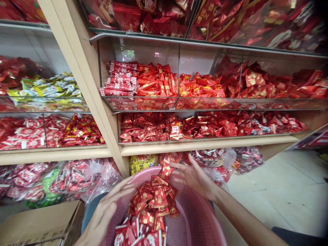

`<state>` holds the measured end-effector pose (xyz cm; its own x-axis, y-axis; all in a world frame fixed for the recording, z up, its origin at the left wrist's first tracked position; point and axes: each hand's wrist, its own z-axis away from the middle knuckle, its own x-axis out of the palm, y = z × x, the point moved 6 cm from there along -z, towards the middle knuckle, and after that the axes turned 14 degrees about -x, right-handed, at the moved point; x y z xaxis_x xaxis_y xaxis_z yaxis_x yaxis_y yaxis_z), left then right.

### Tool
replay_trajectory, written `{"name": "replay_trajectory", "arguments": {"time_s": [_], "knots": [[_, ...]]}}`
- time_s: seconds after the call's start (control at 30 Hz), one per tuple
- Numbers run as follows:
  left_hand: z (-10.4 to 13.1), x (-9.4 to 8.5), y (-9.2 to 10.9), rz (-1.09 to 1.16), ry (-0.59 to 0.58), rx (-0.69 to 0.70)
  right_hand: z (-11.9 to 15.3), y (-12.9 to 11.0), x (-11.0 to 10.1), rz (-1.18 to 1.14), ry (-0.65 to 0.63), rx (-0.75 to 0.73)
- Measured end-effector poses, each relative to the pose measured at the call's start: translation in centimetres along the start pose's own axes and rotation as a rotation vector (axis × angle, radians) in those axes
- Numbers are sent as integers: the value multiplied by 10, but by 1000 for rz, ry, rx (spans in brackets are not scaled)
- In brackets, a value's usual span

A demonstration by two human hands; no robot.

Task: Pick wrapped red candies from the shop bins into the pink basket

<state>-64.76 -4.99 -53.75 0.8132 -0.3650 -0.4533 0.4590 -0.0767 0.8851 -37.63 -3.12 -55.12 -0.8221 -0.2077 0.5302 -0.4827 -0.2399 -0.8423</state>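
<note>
A pink plastic basket (205, 218) stands in front of me, with red candy packets (160, 198) printed with gold flowers heaped in it. Nearer to me in the basket lie red-and-white packets (140, 235). My left hand (107, 205) is at the basket's left rim, its fingers stretched out and nothing held. On the far right side, my right hand (194, 176) is over the basket with its fingers and thumb apart. By its fingertips is one gold-printed red packet (166, 171) at the top of the heap; whether they touch is unclear.
Shelves with clear bins of red packets (153, 80) rise ahead, with a wooden ledge (205, 145) along the bottom. Under them lie plastic bags of sweets (77, 177) and a yellow bag (143, 163). A cardboard box (38, 222) stands at lower left, tiled floor (276, 191) at right.
</note>
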Motion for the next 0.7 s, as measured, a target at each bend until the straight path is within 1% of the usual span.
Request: {"name": "replay_trajectory", "arguments": {"time_s": [0.13, 0.23, 0.3, 0.37, 0.4, 0.43, 0.47, 0.53, 0.57, 0.63, 0.7], "knots": [[5, -7, -10, 79, 43, -37, -5, 14, 6, -46, 39, 66], [7, -12, -15, 114, 61, -53, -9, 28, 13, -48, 31, 88], [3, -12, -14, 147, 53, -65, -12, 38, 13, -6, 39, 102], [-11, -7, -9, 192, 27, -80, -15, 47, 10, 67, 76, 111], [-21, -3, -6, 222, 1, -94, -17, 50, 8, 96, 93, 114], [-32, 4, -4, 278, -55, -125, -19, 52, 7, 112, 107, 113], [-42, 12, -2, 394, -146, -167, -20, 52, 6, 113, 116, 108], [-60, 26, 3, 696, -323, -243, -20, 48, 6, 90, 127, 80], [-66, 31, 7, 832, -386, -260, -18, 45, 6, 77, 132, 53], [-70, 34, 13, 1045, -472, -268, -11, 35, 6, 57, 148, -8], [-66, 34, 16, 1150, -505, -270, 2, 26, 4, 33, 175, -52]]}}
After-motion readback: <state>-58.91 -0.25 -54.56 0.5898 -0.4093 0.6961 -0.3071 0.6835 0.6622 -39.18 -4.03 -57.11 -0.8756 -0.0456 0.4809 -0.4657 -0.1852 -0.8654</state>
